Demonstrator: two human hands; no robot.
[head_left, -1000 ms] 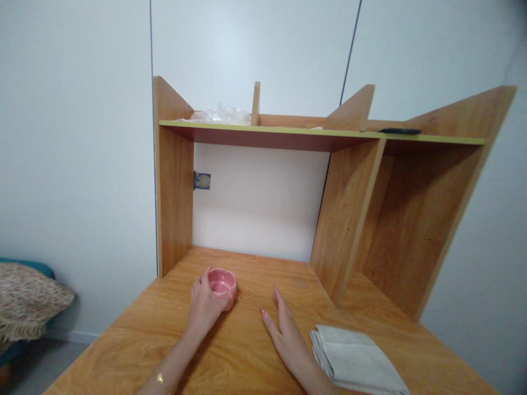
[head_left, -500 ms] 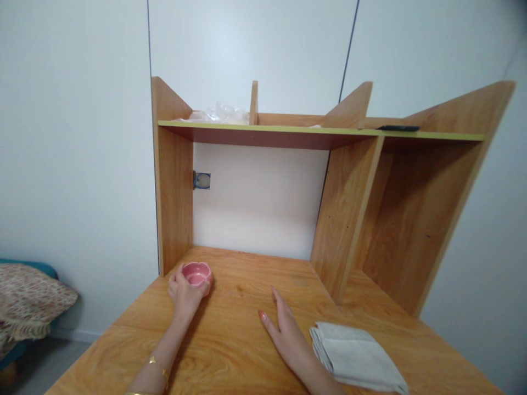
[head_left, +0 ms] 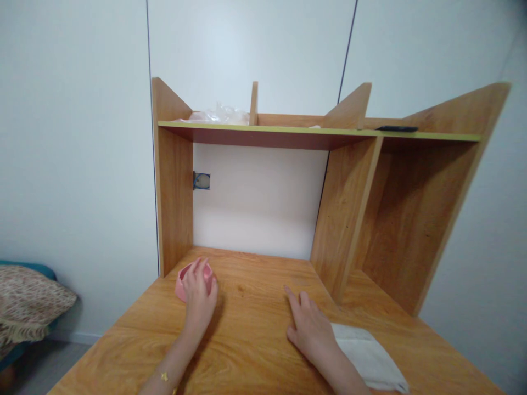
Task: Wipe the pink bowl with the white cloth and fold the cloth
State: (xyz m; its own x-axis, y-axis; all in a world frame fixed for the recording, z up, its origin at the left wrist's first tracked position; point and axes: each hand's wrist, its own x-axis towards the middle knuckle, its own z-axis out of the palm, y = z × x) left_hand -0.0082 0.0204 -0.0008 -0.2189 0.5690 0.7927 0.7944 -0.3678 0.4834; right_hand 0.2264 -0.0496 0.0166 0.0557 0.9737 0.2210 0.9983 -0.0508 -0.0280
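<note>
My left hand (head_left: 198, 293) is on a pink ashtray (head_left: 180, 289) with a notched rim, at the back left of the wooden desktop. Its fingers reach over the far rim and the thumb lies at the right side, hiding much of the inside. The ashtray looks slightly tilted; whether it touches the desk I cannot tell. My right hand (head_left: 310, 326) is above the desk, holding nothing, with its index finger stretched forward and the thumb apart. Beside and partly behind that hand lies a folded light grey cloth (head_left: 370, 356).
A wooden shelf unit (head_left: 263, 131) rises from the back of the desktop (head_left: 247, 340). On its top shelf are a clear plastic bag (head_left: 222, 114) and a flat black object (head_left: 397, 129). An open wall box (head_left: 202, 181) shows wires. At far left is a patterned cushion (head_left: 33, 302).
My left hand has shifted right and over the top of the ashtray, which now looks turned or tilted. My right hand has moved right, partly covering the cloth, with its fingers more bent.
</note>
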